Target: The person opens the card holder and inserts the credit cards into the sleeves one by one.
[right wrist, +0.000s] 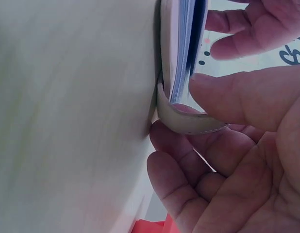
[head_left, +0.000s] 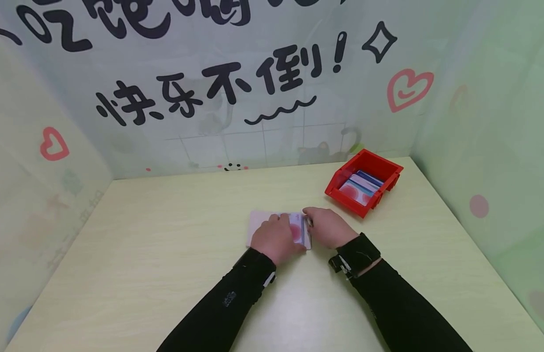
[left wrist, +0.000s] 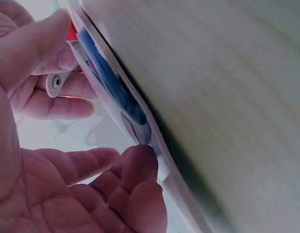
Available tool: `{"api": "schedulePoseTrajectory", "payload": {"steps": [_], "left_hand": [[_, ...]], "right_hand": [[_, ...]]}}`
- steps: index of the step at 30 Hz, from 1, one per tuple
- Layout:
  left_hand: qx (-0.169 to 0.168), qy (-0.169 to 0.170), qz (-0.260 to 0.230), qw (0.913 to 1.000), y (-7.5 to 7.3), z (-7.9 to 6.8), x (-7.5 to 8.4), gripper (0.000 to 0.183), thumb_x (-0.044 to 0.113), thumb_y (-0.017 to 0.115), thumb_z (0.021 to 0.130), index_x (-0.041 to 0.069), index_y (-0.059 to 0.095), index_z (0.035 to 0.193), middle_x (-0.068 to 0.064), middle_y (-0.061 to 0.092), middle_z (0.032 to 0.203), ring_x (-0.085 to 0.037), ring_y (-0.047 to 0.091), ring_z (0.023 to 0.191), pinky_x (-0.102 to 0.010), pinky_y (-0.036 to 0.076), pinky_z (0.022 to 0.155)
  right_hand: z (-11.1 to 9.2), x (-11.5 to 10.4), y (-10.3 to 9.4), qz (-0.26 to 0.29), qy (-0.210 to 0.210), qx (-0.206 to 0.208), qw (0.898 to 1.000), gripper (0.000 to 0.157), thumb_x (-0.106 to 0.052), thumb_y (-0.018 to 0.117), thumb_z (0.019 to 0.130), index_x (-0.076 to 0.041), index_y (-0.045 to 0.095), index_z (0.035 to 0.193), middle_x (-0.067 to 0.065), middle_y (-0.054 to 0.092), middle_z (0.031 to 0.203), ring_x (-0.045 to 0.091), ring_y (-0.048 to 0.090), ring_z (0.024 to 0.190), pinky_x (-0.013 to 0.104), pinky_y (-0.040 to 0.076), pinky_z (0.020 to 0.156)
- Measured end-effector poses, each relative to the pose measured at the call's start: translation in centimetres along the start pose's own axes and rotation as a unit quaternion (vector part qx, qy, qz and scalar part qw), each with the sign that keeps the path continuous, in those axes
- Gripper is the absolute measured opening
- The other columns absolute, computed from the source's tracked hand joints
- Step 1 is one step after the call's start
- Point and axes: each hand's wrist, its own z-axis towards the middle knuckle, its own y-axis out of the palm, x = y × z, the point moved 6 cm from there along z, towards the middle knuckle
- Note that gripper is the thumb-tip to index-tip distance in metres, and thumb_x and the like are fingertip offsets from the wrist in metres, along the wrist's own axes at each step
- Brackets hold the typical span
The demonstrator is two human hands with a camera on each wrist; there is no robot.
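The pale pink, flat rectangular wallet [head_left: 259, 223] lies beneath the left hand [head_left: 276, 239], which holds it with bent fingers; at its right edge, the right hand [head_left: 329, 229] pinches its beige strap [right wrist: 186, 121]. Farther off, a red plastic bin [head_left: 347, 203] with printed cards [head_left: 363, 187] stands on the pale wood-grain surface [head_left: 166, 234].

Count on inspection: one left hand [head_left: 275, 240] and one right hand [head_left: 329, 227], two in all; two sleeves [head_left: 219, 303]; two wristbands [head_left: 359, 252]. One tabletop [head_left: 166, 230]. One booklet [head_left: 295, 228], with one strap [right wrist: 189, 122] and one snap [left wrist: 56, 81] seen. One bin [head_left: 346, 203], holding several cards [head_left: 359, 188], overlapped, exact number not determinable. Wall markings: two hearts [head_left: 410, 91], one star [head_left: 379, 42], one exclamation mark [head_left: 339, 52], one wavy line [head_left: 280, 111]; lower row, four characters [head_left: 223, 82].
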Motion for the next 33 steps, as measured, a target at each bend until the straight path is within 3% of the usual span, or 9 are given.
{"api": "schedulePoseTrajectory", "payload": {"steps": [8, 13, 20, 27, 33], "left_hand": [[0.011, -0.003, 0.02, 0.9997, -0.11, -0.07, 0.16, 0.068, 0.047, 0.081, 0.087, -0.001, 0.062, 0.132, -0.015, 0.066, 0.109, -0.029, 0.064, 0.087, -0.041, 0.059, 0.072], [0.003, 0.0, 0.008, 1.0, -0.31, 0.0, 0.02, 0.059, 0.042, 0.076, 0.092, -0.001, 0.063, 0.131, -0.014, 0.066, 0.104, -0.027, 0.062, 0.082, -0.039, 0.056, 0.07], [0.015, -0.004, 0.032, 0.9994, -0.16, -0.06, 0.37, 0.074, 0.059, 0.081, 0.084, 0.001, 0.064, 0.126, -0.013, 0.065, 0.104, -0.027, 0.063, 0.085, -0.039, 0.057, 0.068], [0.011, -0.01, 0.03, 0.9994, -0.09, 0.06, 0.34, 0.06, 0.048, 0.079, 0.089, 0.0, 0.067, 0.124, -0.013, 0.066, 0.101, -0.027, 0.063, 0.082, -0.04, 0.057, 0.069], [0.009, -0.011, 0.044, 0.999, -0.17, 0.06, 0.46, 0.071, 0.056, 0.081, 0.085, 0.0, 0.065, 0.124, -0.013, 0.065, 0.101, -0.026, 0.062, 0.083, -0.039, 0.057, 0.068]], "right_hand": [[-0.06, -0.03, 0.1, -0.007, -0.005, 0.002, 1.0, 0.058, -0.014, 0.069, 0.101, -0.002, 0.05, 0.154, 0.018, 0.061, 0.148, 0.037, 0.059, 0.137, 0.049, 0.05, 0.114], [-0.11, -0.17, 0.06, -0.006, -0.002, 0.004, 1.0, 0.058, -0.015, 0.069, 0.102, -0.002, 0.049, 0.155, 0.018, 0.061, 0.149, 0.037, 0.058, 0.138, 0.05, 0.049, 0.115], [-0.14, -0.05, -0.04, -0.001, 0.002, 0.006, 1.0, 0.057, -0.015, 0.068, 0.102, -0.002, 0.05, 0.154, 0.017, 0.062, 0.148, 0.037, 0.058, 0.138, 0.05, 0.049, 0.115], [-0.17, -0.13, 0.03, -0.002, -0.001, 0.005, 1.0, 0.059, -0.015, 0.07, 0.101, -0.003, 0.05, 0.155, 0.017, 0.062, 0.148, 0.037, 0.059, 0.138, 0.049, 0.049, 0.115], [-0.16, -0.05, -0.02, -0.003, 0.002, 0.005, 1.0, 0.06, -0.016, 0.071, 0.1, -0.003, 0.049, 0.155, 0.017, 0.062, 0.148, 0.036, 0.058, 0.138, 0.05, 0.049, 0.115]]}}
